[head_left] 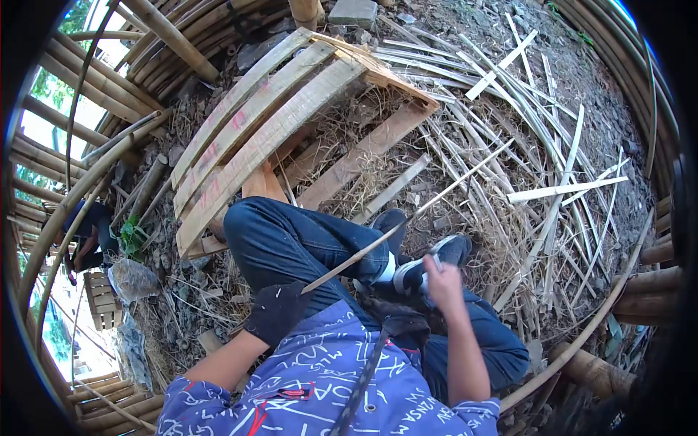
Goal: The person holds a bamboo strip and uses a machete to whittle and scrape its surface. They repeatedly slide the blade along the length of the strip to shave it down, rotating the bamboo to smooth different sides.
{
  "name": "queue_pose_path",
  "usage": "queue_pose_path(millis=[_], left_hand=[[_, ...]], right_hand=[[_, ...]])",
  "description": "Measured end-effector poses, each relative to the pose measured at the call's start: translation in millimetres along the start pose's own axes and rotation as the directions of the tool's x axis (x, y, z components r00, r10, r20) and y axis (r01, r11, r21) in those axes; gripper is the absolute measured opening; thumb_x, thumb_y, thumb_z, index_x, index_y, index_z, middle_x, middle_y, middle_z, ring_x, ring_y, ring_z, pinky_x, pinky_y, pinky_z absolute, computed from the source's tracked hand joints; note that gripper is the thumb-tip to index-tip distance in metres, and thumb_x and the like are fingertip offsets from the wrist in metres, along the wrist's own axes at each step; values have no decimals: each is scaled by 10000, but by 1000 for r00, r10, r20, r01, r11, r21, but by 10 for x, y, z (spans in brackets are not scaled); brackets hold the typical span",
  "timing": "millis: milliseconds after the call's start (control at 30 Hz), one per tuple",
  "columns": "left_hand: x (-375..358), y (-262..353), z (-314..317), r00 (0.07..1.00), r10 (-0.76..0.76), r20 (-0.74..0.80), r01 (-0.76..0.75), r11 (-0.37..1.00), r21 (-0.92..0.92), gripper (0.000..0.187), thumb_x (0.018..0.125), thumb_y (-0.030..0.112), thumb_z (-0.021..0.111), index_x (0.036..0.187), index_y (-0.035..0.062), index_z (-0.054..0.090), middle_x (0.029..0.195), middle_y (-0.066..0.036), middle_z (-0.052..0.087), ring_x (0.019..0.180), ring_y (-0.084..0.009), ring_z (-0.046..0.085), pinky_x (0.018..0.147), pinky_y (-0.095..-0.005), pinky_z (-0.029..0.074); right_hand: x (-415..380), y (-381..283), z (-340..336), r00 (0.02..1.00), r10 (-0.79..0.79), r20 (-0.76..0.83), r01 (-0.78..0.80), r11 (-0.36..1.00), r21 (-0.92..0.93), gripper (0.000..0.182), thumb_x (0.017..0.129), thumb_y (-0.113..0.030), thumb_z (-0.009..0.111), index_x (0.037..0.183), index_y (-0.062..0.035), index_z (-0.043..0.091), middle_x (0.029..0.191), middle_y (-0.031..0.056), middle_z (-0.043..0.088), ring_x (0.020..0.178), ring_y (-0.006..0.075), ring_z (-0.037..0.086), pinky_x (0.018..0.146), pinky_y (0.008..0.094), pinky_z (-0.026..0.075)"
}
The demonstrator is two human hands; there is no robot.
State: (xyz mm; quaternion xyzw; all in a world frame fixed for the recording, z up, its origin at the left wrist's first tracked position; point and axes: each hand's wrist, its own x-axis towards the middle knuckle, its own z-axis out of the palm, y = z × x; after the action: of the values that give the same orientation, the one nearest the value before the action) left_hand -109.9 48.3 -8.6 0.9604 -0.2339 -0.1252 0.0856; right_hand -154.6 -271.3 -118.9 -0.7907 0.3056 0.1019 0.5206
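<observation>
A long, thin bamboo strip [356, 256] slants up and right across my lap, past my shoes [451, 251]. Its near end is in my left hand [278, 312], which wears a dark glove and is closed round it over my thigh. Bare and closed, my right hand [443, 285] is above my other leg, next to a shoe and below the strip. Whatever its fingers may hold does not show clearly. My crossed legs [291, 236] are in jeans.
A slatted wooden crate [251, 138] lies tilted just beyond my knee. Many split bamboo strips [534, 145] and curly shavings [494, 247] cover the ground ahead and right. Bamboo poles [94, 94] frame the left side, where another person [91, 232] crouches near a small crate [103, 299].
</observation>
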Motion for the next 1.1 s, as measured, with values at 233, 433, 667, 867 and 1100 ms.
queue_pose_path(millis=[233,433,667,867,1100], left_hand=[[-67,32,81,1000,9,-29,-9,1000,-13,174,889,228,599,804,76,597,617,-148,609,591,-355,624,544,-468,486],[-42,50,7,999,34,-20,-34,999,-39,135,888,185,581,805,79,577,619,-151,604,587,-343,623,533,-466,481],[-95,44,22,999,1,-43,-2,1000,-22,150,886,184,581,772,87,564,612,-138,597,582,-333,623,521,-446,477],[-98,66,121,995,61,-78,-57,997,53,157,882,202,604,784,90,554,618,-126,601,574,-319,623,516,-428,481],[-109,39,96,999,36,-30,-34,998,59,122,861,172,612,799,90,545,642,-114,605,598,-306,630,536,-422,489]], right_hand=[[-387,146,438,929,123,348,-251,901,353,514,899,-416,630,615,-3,518,513,50,462,510,125,415,470,354,347],[-243,142,287,964,-264,28,248,858,-450,590,812,-605,626,696,-27,602,622,189,618,634,357,647,564,463,477],[-206,117,255,979,-189,70,200,861,-467,642,780,-674,595,754,-34,635,728,222,658,741,413,652,637,497,502],[-231,103,116,982,-177,71,188,834,-519,685,762,-707,586,775,-25,652,721,226,657,742,410,658,646,492,511],[-198,144,108,975,-216,58,211,802,-559,699,756,-718,581,777,-23,657,704,219,656,732,403,660,635,489,510]])
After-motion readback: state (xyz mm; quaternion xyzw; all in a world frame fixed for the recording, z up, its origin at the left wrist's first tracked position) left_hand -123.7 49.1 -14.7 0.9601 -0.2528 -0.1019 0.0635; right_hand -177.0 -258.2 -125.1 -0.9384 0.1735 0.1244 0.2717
